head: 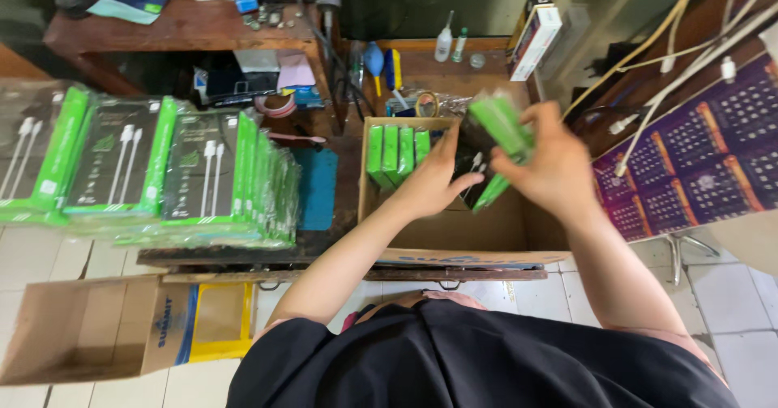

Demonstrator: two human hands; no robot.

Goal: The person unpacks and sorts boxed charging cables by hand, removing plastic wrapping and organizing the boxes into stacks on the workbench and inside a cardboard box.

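Observation:
My right hand (549, 163) grips a stack of green-and-black cable packages (501, 126) above an open cardboard box (478, 234). My left hand (433, 177) rests flat against the lower side of that stack, fingers spread. Inside the box, at its far left, three green package edges (395, 150) stand upright in a row. The bottom of the box is mostly hidden by my hands.
Stacks of the same packaged white cables (146, 169) lie in rows at the left. An open cardboard box (89, 327) lies on the tiled floor. A wooden workbench (178, 27) with tools stands behind. White cables (681, 59) hang at the right over a purple calendar sheet (705, 149).

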